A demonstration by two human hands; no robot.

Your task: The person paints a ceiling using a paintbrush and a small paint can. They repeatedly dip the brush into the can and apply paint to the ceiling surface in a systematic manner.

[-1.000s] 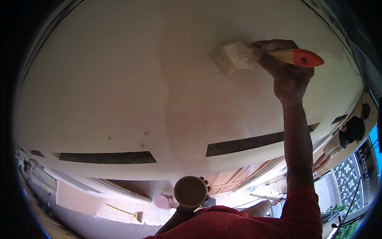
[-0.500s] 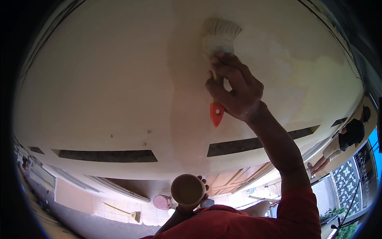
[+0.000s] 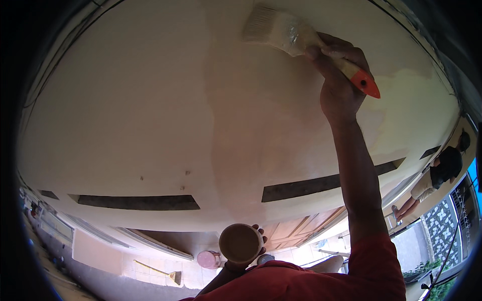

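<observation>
My right hand (image 3: pixel 341 70) grips a wide paintbrush (image 3: pixel 271 30) by its wooden, red-tipped handle near the top centre. The pale bristles point up-left and are on or very close to the cream painted surface (image 3: pixel 125 100), where a darker pinkish band runs vertically through the middle and paler patches show on the right. Low in the centre, my left hand (image 3: pixel 256 240) is wrapped round a round cup (image 3: pixel 237 243) of light brown liquid, its fingertips showing on the right side of the rim.
Dark slots (image 3: pixel 138 202) cut the painted surface's lower part. Beyond lie a wooden door (image 3: pixel 296 228), a pink bucket (image 3: pixel 208 260), a broom (image 3: pixel 173 276) on tiles and thin cables along the edges. Another person (image 3: pixel 442 168) in a dark shirt is at the right.
The brush has moved up and left, swinging through an upright angle to point up-left again, with my right hand turning along. The cup has barely moved.
</observation>
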